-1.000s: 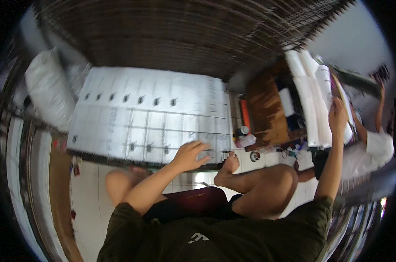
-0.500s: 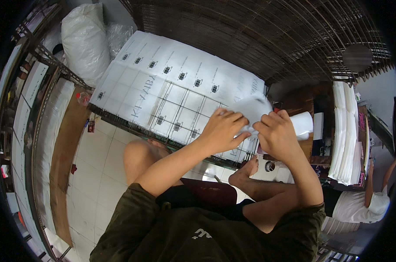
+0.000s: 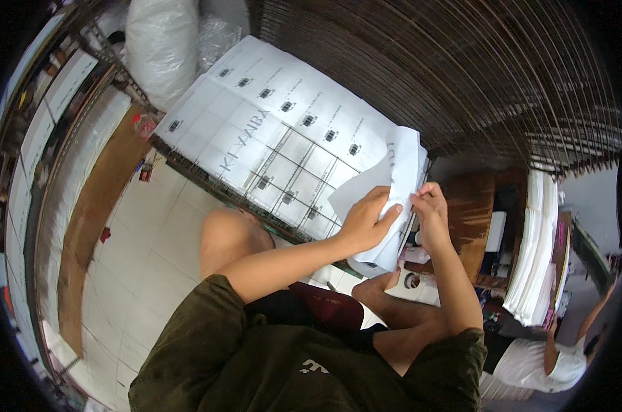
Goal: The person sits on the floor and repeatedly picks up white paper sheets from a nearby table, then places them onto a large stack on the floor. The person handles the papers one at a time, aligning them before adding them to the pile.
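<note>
A curled white sheet (image 3: 405, 147), thin like paper or plastic film, lies bent over the right end of a wire rack (image 3: 208, 180). My left hand (image 3: 367, 221) grips its lower part, thumb extended across it. At the sheet's right edge my right hand (image 3: 431, 209) pinches with curled fingertips; exactly what sits between them is partly hidden. Beneath, a large white printed sheet (image 3: 256, 147) with dark marks covers the rack. A square grid of wires shows over its middle.
A dark wire mesh panel (image 3: 420, 62) leans behind the rack. A stuffed white sack (image 3: 161, 55) stands far left, near a brown board (image 3: 95, 240). Stacked white sheets (image 3: 532, 254) are at right. Another person in a white shirt (image 3: 541, 364) is at lower right.
The blurred white sheet has unfolded into a long piece along the rack's right end. My left hand moved right and slightly down; my right hand shifted slightly to its edge. The view has turned.
</note>
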Motion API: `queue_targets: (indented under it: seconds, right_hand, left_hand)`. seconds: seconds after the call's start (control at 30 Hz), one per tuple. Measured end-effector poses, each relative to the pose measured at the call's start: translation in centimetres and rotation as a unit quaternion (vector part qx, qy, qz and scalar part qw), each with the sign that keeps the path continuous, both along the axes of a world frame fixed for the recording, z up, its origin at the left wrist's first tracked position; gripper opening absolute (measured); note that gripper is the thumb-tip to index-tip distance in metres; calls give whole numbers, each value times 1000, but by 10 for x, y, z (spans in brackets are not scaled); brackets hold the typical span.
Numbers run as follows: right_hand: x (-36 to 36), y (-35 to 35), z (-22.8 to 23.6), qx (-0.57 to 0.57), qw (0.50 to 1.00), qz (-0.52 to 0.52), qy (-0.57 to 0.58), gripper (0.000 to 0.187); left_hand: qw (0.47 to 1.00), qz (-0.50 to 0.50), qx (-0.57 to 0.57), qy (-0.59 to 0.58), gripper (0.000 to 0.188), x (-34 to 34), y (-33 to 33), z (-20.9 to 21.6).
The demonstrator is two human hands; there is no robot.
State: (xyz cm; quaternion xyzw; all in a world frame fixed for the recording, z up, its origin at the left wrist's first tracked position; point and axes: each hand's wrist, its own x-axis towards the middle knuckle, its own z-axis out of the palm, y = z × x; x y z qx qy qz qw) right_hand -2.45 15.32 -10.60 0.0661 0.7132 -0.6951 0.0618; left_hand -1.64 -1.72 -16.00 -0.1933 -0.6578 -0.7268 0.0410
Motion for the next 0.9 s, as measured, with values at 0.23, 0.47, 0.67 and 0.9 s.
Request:
queue_targets:
  seconds: [0.23, 0.47, 0.67, 0.9]
  right_hand:
    - [-12, -36, 8, 61, 998, 17, 13, 18]
    - [-38, -97, 78, 384, 880, 242, 141, 37]
    - [-65, -179, 96, 414, 770, 430, 226, 47]
    - [-97, -245, 96, 321, 776, 446, 308, 50]
  left_hand:
    - [999, 34, 8, -31, 26, 16, -12, -3]
    - [943, 158, 132, 261, 39, 77, -20, -22]
    - [893, -316, -38, 318, 44, 106, -8, -52]
    - [891, -351, -192, 216, 54, 90, -20, -59]
